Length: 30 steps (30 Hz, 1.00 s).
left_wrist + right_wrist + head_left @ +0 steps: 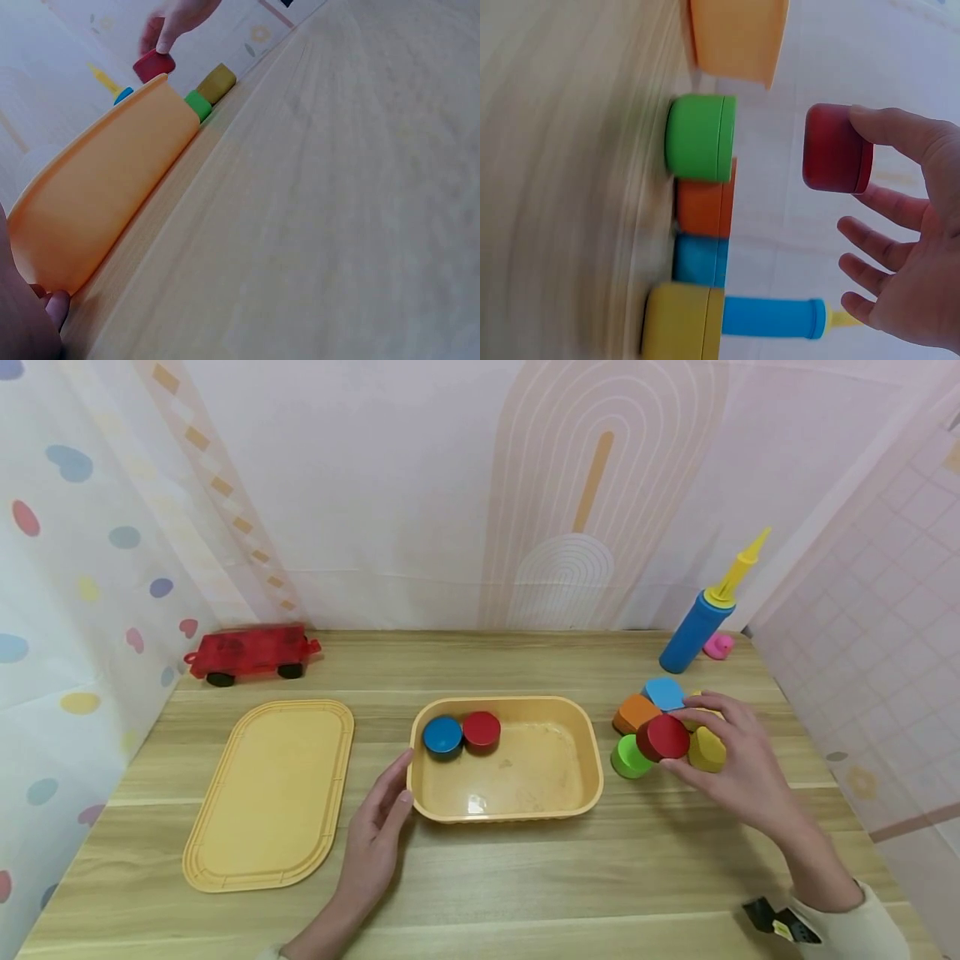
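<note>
My right hand [742, 770] pinches a small red lidded tub [666, 738] between thumb and forefinger; the right wrist view shows the tub raised above the table, its other fingers spread. Around it stand a green tub [628, 758], an orange tub [634, 713], a light blue tub [664, 693] and a yellow tub [707, 752]. My left hand [373, 842] rests against the left side of a yellow-orange plastic box [540, 772]. Inside that box, a dark blue tub [443, 737] and another red tub [482, 730] sit side by side at the back left.
A flat yellow-orange lid [272, 793] lies left of the box. At the back left stands a red toy wagon [253, 653]. A blue and yellow hand pump [697, 628] stands upright at the back right, with a pink toy duck [718, 647] behind it.
</note>
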Motion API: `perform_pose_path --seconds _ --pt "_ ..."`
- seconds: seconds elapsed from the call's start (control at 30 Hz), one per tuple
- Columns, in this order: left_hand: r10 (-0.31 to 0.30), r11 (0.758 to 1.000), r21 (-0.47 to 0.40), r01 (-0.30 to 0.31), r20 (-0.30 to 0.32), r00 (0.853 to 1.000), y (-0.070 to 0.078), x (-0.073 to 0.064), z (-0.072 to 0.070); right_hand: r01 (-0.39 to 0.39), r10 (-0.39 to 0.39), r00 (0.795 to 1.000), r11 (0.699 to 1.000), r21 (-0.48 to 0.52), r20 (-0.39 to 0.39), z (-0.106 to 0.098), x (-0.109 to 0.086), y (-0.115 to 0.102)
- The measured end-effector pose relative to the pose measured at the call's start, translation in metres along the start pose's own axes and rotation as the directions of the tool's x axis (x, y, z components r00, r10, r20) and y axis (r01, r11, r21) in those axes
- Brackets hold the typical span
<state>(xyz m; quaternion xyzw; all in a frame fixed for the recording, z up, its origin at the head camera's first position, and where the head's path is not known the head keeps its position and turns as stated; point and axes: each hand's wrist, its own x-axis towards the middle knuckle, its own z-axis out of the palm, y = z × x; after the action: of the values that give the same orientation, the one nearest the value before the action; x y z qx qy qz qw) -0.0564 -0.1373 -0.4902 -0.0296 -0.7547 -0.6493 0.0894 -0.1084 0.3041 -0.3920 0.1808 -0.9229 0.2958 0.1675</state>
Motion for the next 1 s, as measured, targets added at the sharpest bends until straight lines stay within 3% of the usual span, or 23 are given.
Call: perform_pose_path --seconds 0.43,0.77,1.0 --pt "-0.01 1.0 -0.006 0.01 -0.014 1.0 0.0 0.001 0.001 0.054 -0.059 0.997 0.993 0.101 0.042 0.026 0.019 -0.025" --pt "-0.01 1.0 -0.005 0.01 -0.013 1.0 0.0 0.001 0.001 0.016 -0.037 0.99 0.989 0.148 0.136 0.052 0.028 -0.037" --pt "-0.006 1.0 -0.004 0.006 -0.01 1.0 -0.001 0.001 0.001 0.033 -0.057 0.984 0.99 0.14 0.169 0.066 0.038 -0.046"
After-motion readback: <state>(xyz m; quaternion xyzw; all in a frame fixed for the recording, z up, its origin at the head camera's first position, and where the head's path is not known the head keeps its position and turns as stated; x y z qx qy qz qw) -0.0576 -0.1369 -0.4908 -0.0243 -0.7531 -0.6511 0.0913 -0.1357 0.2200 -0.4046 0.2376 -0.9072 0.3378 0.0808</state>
